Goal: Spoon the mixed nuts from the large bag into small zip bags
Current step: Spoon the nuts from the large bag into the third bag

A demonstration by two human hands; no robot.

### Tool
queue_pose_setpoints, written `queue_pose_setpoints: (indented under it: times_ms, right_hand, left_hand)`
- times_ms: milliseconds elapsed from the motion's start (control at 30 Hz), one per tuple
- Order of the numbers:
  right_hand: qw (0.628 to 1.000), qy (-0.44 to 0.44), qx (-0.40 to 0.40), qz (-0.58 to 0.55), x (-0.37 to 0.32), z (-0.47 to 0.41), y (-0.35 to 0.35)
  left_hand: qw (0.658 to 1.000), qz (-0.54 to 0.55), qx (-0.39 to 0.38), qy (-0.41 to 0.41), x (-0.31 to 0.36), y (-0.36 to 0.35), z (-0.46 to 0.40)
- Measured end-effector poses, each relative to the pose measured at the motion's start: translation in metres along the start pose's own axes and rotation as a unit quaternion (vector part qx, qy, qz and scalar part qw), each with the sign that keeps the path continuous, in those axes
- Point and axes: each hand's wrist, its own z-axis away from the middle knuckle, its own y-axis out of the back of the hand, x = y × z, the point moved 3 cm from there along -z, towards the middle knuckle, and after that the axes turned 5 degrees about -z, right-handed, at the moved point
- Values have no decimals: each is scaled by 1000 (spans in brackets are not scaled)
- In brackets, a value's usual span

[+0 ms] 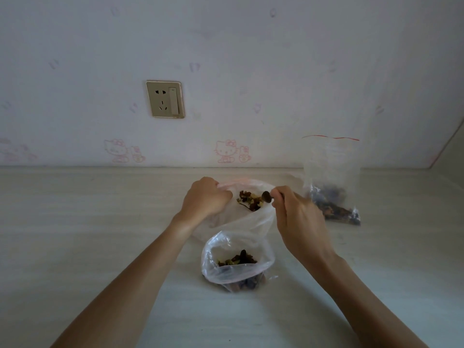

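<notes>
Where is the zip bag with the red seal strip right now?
In the head view, the red-sealed zip bag stands upright at the right, against the wall, just beyond the right hand.

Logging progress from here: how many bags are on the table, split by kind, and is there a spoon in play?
Large bag: 1, the large bag, its mouth held open by the left hand.
Small zip bags holding nuts: 2, the near zip bag and the red-strip zip bag by the wall.
Spoons: 1, the spoon, gripped by the right hand.
Total: 4.
</notes>
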Motion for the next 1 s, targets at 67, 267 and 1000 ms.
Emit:
queue_pose_setpoints:
  times_ms: [67,267,1000]
  right_hand:
    - [1000,-5,-18,-5,0,2,-4]
    - [998,-49,-40,8,-2,-4,-6]
    - [987,-62,55,-136,-7,0,-10]
  left_hand:
    - [1000,-16,3,6,-2,-3,0]
    - [996,-86,-17,20,1,-14,11]
    - [988,143,-24,51,14,1,9]
